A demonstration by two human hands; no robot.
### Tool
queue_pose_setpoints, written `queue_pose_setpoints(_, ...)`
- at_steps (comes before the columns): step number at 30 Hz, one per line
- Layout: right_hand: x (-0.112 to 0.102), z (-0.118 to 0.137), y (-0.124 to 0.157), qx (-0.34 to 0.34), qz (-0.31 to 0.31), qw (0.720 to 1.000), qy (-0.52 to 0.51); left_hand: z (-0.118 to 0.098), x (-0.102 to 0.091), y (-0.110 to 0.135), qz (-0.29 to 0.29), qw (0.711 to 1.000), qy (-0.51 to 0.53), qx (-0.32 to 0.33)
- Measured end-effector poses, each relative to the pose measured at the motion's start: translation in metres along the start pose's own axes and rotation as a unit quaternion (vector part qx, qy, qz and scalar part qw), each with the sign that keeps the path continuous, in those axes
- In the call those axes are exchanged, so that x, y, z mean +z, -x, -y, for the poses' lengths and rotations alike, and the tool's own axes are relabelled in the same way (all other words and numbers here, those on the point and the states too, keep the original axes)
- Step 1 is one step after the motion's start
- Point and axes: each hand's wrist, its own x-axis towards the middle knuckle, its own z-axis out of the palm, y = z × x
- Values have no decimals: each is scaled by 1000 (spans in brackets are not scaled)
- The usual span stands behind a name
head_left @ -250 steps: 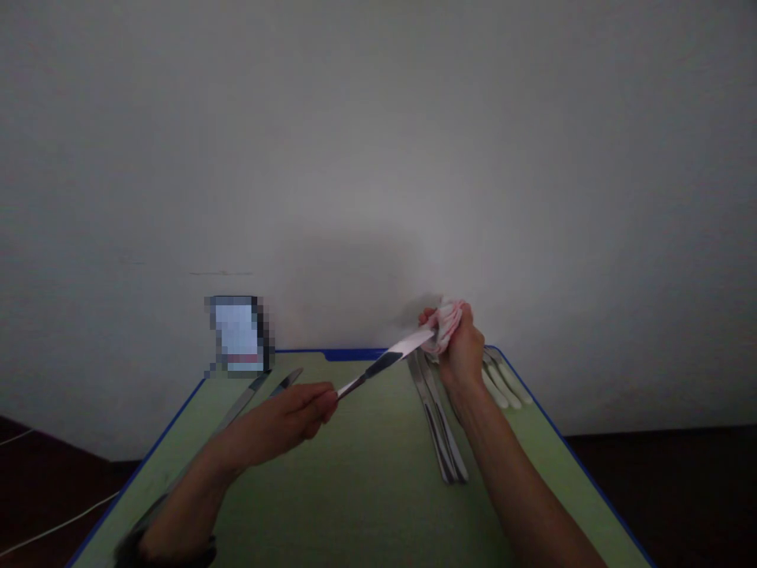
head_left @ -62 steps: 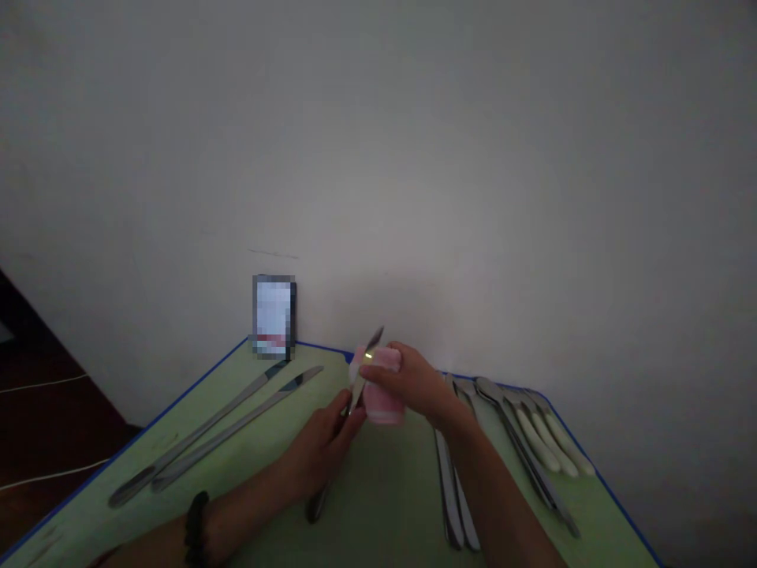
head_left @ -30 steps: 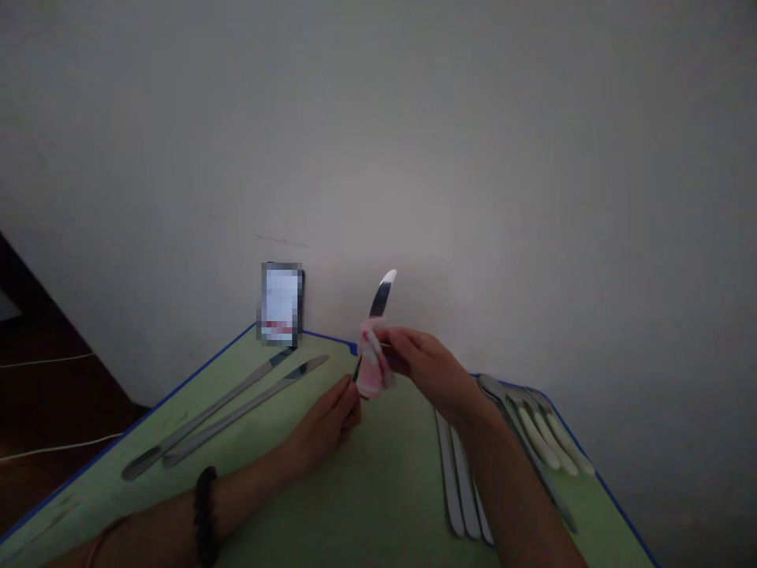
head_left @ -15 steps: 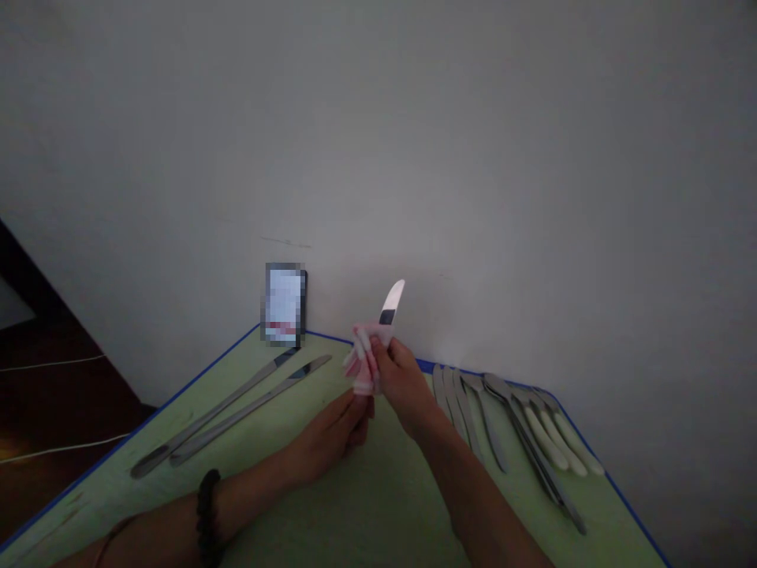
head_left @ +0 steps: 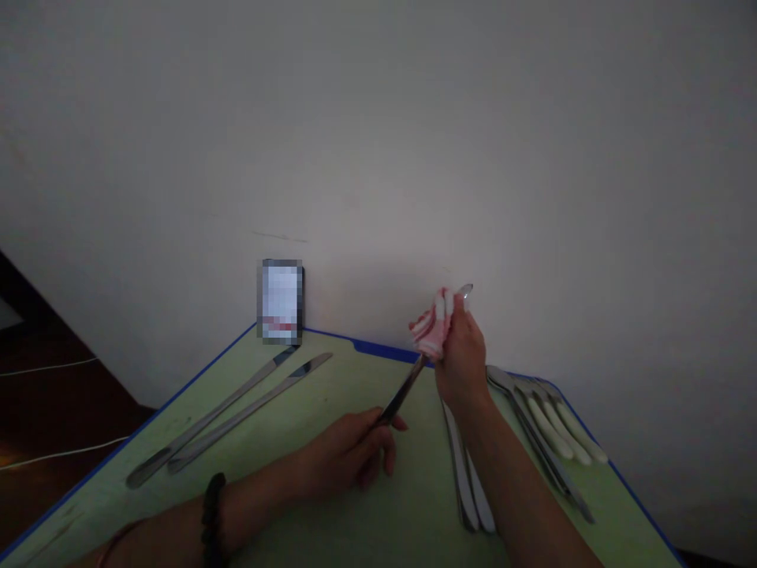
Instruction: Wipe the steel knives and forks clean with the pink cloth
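My left hand is closed on the handle end of a metal table knife, held tilted above the table. A pink-and-white striped cloth wraps the blade, and my right hand pinches it there. Only the blade's tip shows beyond my right fingers; the rest of the blade is hidden by cloth and hand. Under my right wrist lie several metal table knives, partly covered by the arm.
Two table knives lie side by side on the green table at left. A phone with a blurred screen leans against the wall. At right rest spoons and several white-handled forks.
My right hand and the cloth have slid up and right along the knife toward its tip. More of the handle shows, and my left hand has lowered slightly.
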Motion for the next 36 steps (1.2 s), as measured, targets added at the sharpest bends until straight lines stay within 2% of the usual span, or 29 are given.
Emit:
queue_pose_setpoints(4, 0, -2, 0, 15, -18, 1000, 0, 5, -1, -3, -3, 999, 14, -34)
queue_pose_setpoints(7, 3, -6, 2, 34, -1, 999, -2, 4, 0, -5, -5, 997, 64, -51)
queue_pose_setpoints(12, 9, -12, 11, 71, 93, 992, 37, 1, 1, -4, -20, 992, 115, -53)
queue_pose_setpoints(16, 8, -20, 20, 85, 202, 967, 128, 2, 1, -5, -22, 991, 118, -54)
queue_pose_setpoints(18, 8, -25, 24, 71, 218, 959, 165, 3, 1, -5, -18, 992, 112, -52)
queue_pose_setpoints(22, 10, -27, 26, 52, 167, 969, 172, -2, 0, -3, -10, 998, 42, -53)
queue_pose_setpoints(27, 4, -7, 10, 38, 60, 997, 20, -15, -1, 5, 46, 990, -128, -33)
queue_pose_setpoints(33, -4, 17, -4, -6, -55, 996, -70, -17, -3, 10, 54, 969, -241, 0)
queue_pose_setpoints(36, -1, 18, -2, 12, -65, 993, -93, -16, -2, 10, 71, 958, -277, 19)
